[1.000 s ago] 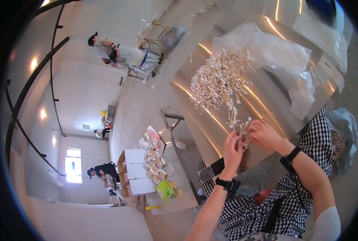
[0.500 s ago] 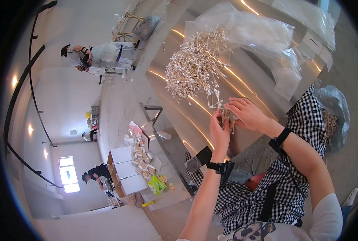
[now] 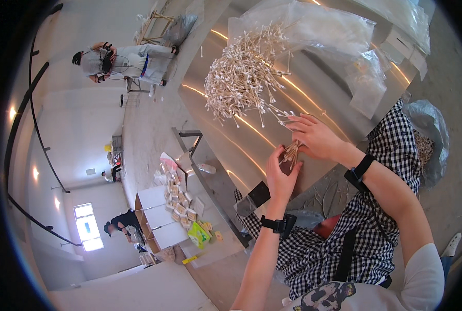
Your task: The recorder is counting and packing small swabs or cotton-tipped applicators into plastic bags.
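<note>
A bundle of cotton swabs is gripped by my left hand, the sticks pointing up and outward between thumb and fingers. My right hand lies just above and to the right, its thumb side against the same bundle. At its fingertips are a few loose cotton swabs, trailing toward the pile. That big heap of cotton swabs lies on the shiny metal table, beyond my hands. Some sticks are partly covered by my right fingers.
Clear plastic bags lie at the table's far side. A bag of swabs stands at my right. At left, a lower table carries small packs and a green packet. Other people stand farther off.
My right hand's fingers have spread slightly up toward loose swabs at the pile's edge. My left hand has tilted, lowering a little, and its bundle shows more plainly. The whole view has shifted slightly.
</note>
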Available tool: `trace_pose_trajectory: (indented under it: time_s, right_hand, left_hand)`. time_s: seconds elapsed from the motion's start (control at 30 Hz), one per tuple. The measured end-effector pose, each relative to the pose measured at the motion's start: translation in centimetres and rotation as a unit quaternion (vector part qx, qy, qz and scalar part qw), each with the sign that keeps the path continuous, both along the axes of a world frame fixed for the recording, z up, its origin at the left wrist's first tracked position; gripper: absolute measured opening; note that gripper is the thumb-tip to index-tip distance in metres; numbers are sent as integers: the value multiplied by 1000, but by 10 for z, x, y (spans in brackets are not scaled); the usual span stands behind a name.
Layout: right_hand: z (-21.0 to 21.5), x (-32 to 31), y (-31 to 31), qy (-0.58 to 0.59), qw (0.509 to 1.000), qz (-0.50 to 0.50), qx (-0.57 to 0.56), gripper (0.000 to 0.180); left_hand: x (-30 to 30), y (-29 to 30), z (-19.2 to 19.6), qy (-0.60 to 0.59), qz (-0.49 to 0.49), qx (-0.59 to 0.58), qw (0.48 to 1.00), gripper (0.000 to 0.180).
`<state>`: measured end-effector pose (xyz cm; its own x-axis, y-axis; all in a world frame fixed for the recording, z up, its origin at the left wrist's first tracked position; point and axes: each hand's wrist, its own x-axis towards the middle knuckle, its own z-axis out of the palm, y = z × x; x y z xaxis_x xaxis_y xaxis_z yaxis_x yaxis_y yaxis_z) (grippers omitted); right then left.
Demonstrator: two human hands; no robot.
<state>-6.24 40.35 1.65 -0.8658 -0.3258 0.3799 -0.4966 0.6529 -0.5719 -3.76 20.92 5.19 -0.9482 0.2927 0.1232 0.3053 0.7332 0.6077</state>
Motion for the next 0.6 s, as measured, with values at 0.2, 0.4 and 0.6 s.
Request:
trace_pose_trajectory:
  time_s: [0.2, 0.4, 0.6]
  right_hand:
    - [0, 0, 4, 0, 1000, 18, -25, 23]
    - [2, -2, 6, 31, 998, 24, -41, 21]
    - [4, -5, 5, 46, 998, 33, -20, 22]
  left_hand:
    - [-7, -4, -5, 39, -5, -49, 998, 37]
    - [-13, -4, -2, 53, 4, -49, 997, 24]
    - [-10, -10, -4, 56, 35, -24, 997, 23]
